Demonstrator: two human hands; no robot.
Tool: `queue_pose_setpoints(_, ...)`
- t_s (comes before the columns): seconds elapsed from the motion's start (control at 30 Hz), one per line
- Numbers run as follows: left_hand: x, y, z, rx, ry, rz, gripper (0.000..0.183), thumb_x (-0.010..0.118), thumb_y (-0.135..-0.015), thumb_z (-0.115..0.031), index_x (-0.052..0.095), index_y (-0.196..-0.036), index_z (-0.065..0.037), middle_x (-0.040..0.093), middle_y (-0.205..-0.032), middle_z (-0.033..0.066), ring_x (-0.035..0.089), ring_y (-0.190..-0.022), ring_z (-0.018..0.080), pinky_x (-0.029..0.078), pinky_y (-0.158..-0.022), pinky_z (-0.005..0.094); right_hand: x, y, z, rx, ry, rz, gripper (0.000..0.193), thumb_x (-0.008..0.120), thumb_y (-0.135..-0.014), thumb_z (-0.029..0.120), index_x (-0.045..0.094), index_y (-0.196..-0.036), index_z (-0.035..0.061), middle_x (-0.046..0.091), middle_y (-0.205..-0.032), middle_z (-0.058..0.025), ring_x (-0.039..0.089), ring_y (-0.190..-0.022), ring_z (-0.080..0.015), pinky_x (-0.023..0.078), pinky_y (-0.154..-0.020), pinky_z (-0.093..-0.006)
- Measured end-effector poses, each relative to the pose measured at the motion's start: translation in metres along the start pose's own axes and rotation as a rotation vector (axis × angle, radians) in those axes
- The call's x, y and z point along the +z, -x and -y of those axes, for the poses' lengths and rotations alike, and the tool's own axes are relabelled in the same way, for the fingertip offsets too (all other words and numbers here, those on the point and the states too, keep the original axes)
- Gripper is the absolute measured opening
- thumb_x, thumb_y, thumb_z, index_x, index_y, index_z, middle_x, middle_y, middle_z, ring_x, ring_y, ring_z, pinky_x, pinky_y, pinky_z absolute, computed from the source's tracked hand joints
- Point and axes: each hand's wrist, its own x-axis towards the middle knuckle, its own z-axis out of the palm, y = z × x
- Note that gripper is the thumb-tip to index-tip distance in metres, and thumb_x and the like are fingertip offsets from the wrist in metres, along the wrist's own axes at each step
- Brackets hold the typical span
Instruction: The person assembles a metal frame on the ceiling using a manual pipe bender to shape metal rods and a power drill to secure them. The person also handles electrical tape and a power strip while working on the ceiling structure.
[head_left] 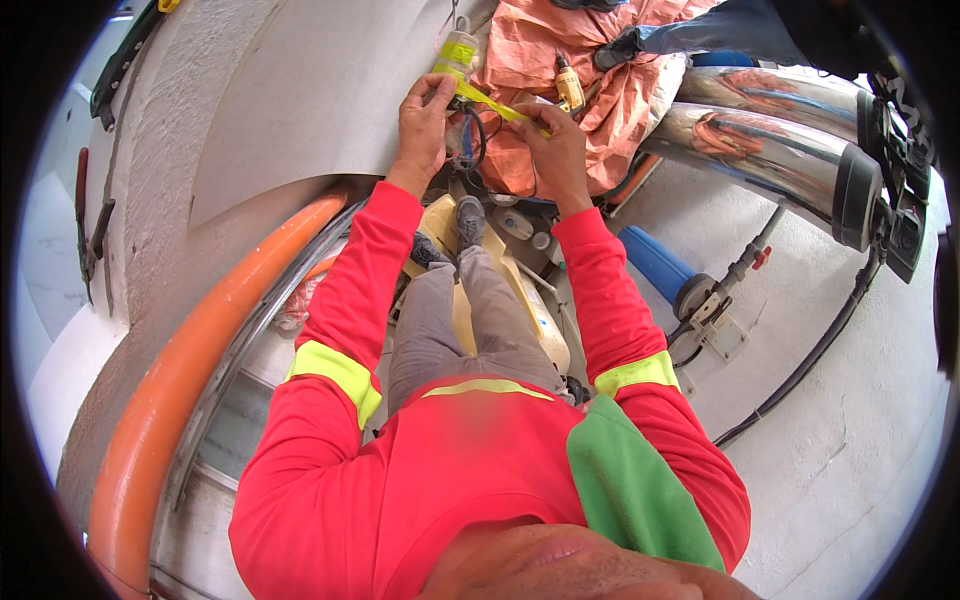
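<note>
A yellow strip of tape [490,101] stretches between my two hands. My right hand [556,150] pinches its free end. My left hand [424,128] is closed at the other end, just below a pale cylinder [459,42] with a hook-like top. Bright yellow bands go round this cylinder, and the strip runs down from them. Exactly how my left fingertips meet the strip is hard to make out. Dark cables [470,135] hang between and below my hands.
A yellow drill [569,85] lies on an orange tarp [530,40] ahead, near another person's leg [720,30]. Shiny steel cylinders [760,150] and a blue filter housing [655,262] are on the right. An orange pipe [200,370] curves along the left. My feet stand on something yellow [440,215].
</note>
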Motion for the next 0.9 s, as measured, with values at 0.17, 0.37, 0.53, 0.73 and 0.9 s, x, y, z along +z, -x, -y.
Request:
queue_pose_setpoints(0.17, -0.001, 0.001, 0.002, -0.012, -0.020, -0.003, 0.010, 0.069, -0.100, -0.025, 0.066, -0.105, -0.017, 0.067, -0.099, -0.0059, 0.061, -0.086, 0.0072, 0.051, -0.073, 0.0308, -0.011, 0.005, 0.002, -0.020, -0.008, 0.008, 0.015, 0.074, -0.091, 0.005, 0.072, -0.103, -0.0015, 0.071, -0.094, -0.0028, 0.065, -0.083, -0.0077, 0.053, -0.072, -0.0244)
queue_pose_setpoints(0.37, 0.001, 0.003, -0.003, 0.022, -0.020, 0.009, 0.008, 0.069, -0.100, -0.025, 0.066, -0.105, -0.018, 0.067, -0.099, -0.0073, 0.060, -0.086, 0.0064, 0.050, -0.074, 0.0304, -0.009, 0.012, -0.006, 0.103, -0.135, -0.018, 0.017, 0.075, -0.088, 0.004, 0.071, -0.104, -0.0006, 0.070, -0.088, -0.0037, 0.062, -0.078, -0.0078, 0.051, -0.070, -0.0245)
queue_pose_setpoints(0.53, -0.002, 0.001, -0.013, 0.018, -0.081, 0.015, 0.011, 0.071, -0.098, -0.025, 0.068, -0.105, -0.016, 0.067, -0.096, -0.0060, 0.060, -0.082, 0.0052, 0.049, -0.071, 0.0260, -0.018, 0.017, -0.018, 0.101, -0.010, 0.050, 0.025, 0.074, -0.091, 0.009, 0.069, -0.114, 0.0000, 0.070, -0.092, -0.0022, 0.062, -0.079, -0.0062, 0.050, -0.071, -0.0227)
queue_pose_setpoints(0.73, -0.001, 0.006, -0.016, 0.048, -0.247, 0.181, 0.015, 0.072, -0.097, -0.027, 0.068, -0.106, -0.015, 0.067, -0.095, -0.0060, 0.060, -0.082, 0.0039, 0.048, -0.069, 0.0234, 0.000, -0.014, 0.003, -0.204, -0.192, 0.020, 0.030, 0.074, -0.092, 0.017, 0.069, -0.118, 0.0014, 0.069, -0.104, -0.0048, 0.067, -0.092, -0.0109, 0.053, -0.076, -0.0260)
queue_pose_setpoints(0.9, 0.000, 0.013, -0.010, -0.005, -0.179, 0.237, 0.016, 0.071, -0.099, -0.028, 0.067, -0.108, -0.015, 0.067, -0.096, -0.0067, 0.061, -0.083, 0.0032, 0.047, -0.067, 0.0207, 0.020, -0.029, 0.017, 0.052, -0.454, 0.269, 0.021, 0.077, -0.089, 0.014, 0.072, -0.105, 0.0008, 0.068, -0.100, -0.0050, 0.067, -0.094, -0.0127, 0.052, -0.078, -0.0266)
